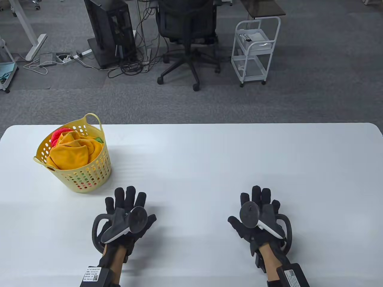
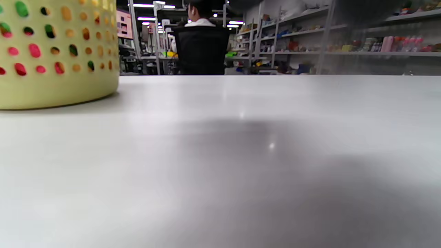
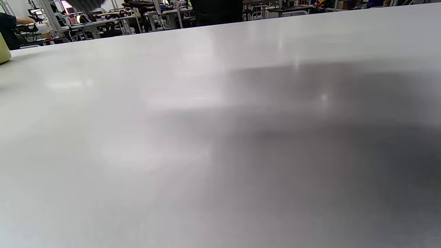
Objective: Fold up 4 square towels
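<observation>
Table view: I am resting both hands, left hand (image 1: 125, 209) and right hand (image 1: 258, 213), flat and empty on the bench (image 1: 209, 155), towels (image 1: 71, 149) sitting in the basket (image 1: 89, 179).

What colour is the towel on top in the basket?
Orange-yellow towel, clearest in the table view.

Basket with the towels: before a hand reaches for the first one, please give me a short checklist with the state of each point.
1. Basket upright on the table: ok.
2. Orange towel lies on top, nothing over it: ok.
3. Left hand free, fingers straight: ok.
4. Right hand free, holding nothing: ok.
5. Four towels in the basket: cannot tell, only orange, red and green cloth shows.
</observation>
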